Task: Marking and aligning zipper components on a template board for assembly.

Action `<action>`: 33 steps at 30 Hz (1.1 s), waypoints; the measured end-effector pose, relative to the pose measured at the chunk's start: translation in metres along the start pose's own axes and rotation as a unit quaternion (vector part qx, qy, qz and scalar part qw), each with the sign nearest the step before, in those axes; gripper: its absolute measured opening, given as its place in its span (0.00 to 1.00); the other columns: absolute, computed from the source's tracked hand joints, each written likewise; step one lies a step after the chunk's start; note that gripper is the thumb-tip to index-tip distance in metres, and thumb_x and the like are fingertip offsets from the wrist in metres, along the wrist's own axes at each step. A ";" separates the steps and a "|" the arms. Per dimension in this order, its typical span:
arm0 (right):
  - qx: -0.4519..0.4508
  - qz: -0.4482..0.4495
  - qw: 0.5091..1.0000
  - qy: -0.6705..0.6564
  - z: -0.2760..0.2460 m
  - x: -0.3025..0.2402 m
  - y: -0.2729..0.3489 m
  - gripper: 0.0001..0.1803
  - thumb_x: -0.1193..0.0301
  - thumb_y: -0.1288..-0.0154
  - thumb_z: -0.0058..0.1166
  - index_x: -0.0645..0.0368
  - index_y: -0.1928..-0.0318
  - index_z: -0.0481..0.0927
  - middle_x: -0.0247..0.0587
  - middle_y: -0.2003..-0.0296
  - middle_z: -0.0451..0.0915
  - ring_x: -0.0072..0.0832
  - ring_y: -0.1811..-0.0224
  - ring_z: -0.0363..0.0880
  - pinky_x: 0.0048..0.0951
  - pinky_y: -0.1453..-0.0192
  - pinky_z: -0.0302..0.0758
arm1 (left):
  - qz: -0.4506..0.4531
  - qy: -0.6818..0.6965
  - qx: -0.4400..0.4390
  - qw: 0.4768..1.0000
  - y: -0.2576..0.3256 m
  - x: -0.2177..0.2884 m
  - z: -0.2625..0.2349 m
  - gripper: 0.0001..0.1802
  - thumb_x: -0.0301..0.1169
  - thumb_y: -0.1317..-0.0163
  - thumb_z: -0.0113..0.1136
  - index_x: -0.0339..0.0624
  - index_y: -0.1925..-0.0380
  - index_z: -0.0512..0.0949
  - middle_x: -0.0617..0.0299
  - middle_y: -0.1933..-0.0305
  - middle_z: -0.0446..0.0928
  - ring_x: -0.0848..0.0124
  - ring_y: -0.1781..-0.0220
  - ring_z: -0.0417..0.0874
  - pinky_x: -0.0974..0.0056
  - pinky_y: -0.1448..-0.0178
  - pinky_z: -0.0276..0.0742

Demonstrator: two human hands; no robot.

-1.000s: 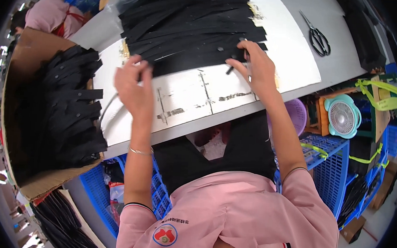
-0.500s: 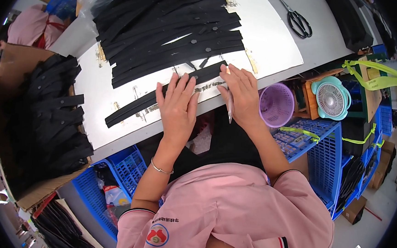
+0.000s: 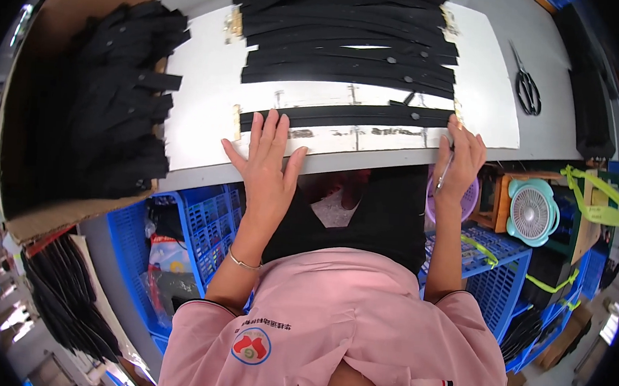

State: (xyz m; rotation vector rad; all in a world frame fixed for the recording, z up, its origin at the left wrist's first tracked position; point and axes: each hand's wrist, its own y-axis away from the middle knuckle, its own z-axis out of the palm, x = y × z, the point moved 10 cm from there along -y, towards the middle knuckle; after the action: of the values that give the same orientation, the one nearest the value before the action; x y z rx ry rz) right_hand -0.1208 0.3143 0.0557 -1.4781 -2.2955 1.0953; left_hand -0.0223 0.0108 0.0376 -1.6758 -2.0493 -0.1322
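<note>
A long black fabric strip point(image 3: 343, 117) lies along the near edge of a white board point(image 3: 487, 123), with a small round dark button near its right end. My left hand point(image 3: 265, 165) is spread open, its fingertips resting on the strip's left part. At the strip's right end is my right hand point(image 3: 462, 161), its fingertips touching the end. A slim silver-white pen point(image 3: 445, 170) is held in that hand, pointing down toward me. Beyond lie several more black strips point(image 3: 350, 24) in overlapping rows, some with buttons. Short dark scraps point(image 3: 404, 99) sit between them and the near strip.
A cardboard box point(image 3: 78, 223) heaped with black strips point(image 3: 127, 87) stands left. Black-handled scissors point(image 3: 526, 90) lie on the grey table point(image 3: 548, 59) at right. A purple basket point(image 3: 471, 201), turquoise fan point(image 3: 533, 212) and blue crates point(image 3: 490, 277) are below the table edge.
My view has turned and shifted. My hands have moved apart along the strip, the right toward its right end, the left toward its left end. The strip now lies parallel to the board's edge.
</note>
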 end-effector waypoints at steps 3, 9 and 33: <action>0.000 -0.009 1.000 0.021 -0.002 -0.006 -0.003 0.17 0.78 0.35 0.65 0.56 0.46 0.83 0.34 0.47 0.87 0.33 0.42 0.81 0.46 0.26 0.66 | -0.020 -0.001 0.022 1.000 0.006 -0.021 -0.009 0.32 0.39 0.30 0.66 0.47 0.27 0.72 0.56 0.22 0.68 0.56 0.16 0.59 0.32 0.19 0.20; -0.040 0.069 0.997 -0.005 -0.004 -0.014 -0.022 0.12 0.75 0.29 0.60 0.57 0.47 0.84 0.38 0.51 0.87 0.35 0.43 0.79 0.45 0.26 0.65 | -0.017 0.005 0.059 0.998 0.007 -0.024 -0.014 0.32 0.43 0.33 0.69 0.43 0.32 0.77 0.55 0.25 0.72 0.54 0.19 0.63 0.28 0.20 0.26; -0.309 0.106 0.856 -0.402 0.134 -0.200 -0.049 0.09 0.69 0.24 0.58 0.63 0.56 0.83 0.32 0.72 0.84 0.14 0.70 0.79 0.19 0.66 0.73 | -0.020 0.025 0.105 0.994 0.009 -0.024 -0.023 0.31 0.45 0.37 0.71 0.44 0.37 0.80 0.60 0.31 0.75 0.56 0.22 0.68 0.25 0.21 0.33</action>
State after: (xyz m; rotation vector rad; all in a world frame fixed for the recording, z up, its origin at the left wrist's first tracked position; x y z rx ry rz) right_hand -0.1297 0.0692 0.0373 -1.7305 -3.3835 1.2760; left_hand -0.0033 -0.0170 0.0454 -1.4890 -1.9855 0.0263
